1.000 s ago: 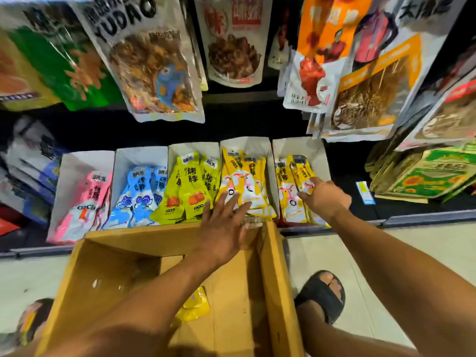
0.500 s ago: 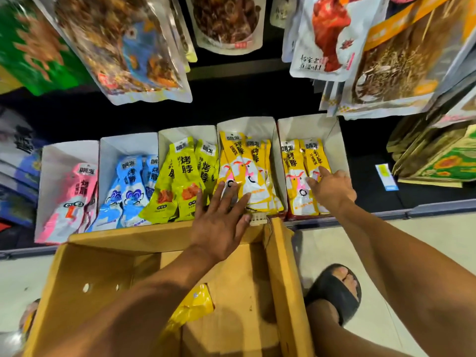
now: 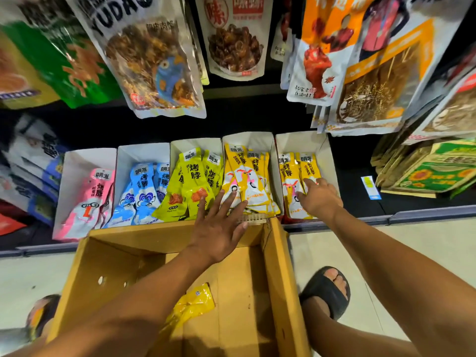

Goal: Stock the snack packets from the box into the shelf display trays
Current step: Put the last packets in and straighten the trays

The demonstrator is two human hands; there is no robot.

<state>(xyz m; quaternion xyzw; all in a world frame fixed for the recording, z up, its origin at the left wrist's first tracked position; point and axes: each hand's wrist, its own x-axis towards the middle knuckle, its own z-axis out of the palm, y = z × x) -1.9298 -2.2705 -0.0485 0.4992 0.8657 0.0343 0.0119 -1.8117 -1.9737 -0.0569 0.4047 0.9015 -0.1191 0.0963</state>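
Several white display trays (image 3: 304,143) stand in a row on the bottom shelf, holding pink (image 3: 92,199), blue (image 3: 141,194), lime (image 3: 190,186) and orange-yellow packets (image 3: 247,176). My left hand (image 3: 219,225) lies flat with spread fingers, its fingertips touching the fronts of the orange-yellow packets in the fourth tray. My right hand (image 3: 318,195) rests on the orange-yellow packets (image 3: 289,176) in the rightmost tray, fingers extended. The open cardboard box (image 3: 278,266) sits on the floor below, with one yellow packet (image 3: 192,305) lying inside.
Large snack bags (image 3: 154,63) hang from hooks just above the trays. Green sunflower-seed packs (image 3: 435,171) lie on the shelf at the right. A foot in a black sandal (image 3: 325,289) stands right of the box on the pale floor.
Both hands stay on the packets in the two right-hand trays; the right fingers have slid slightly over the packets. The camera has tilted back up.
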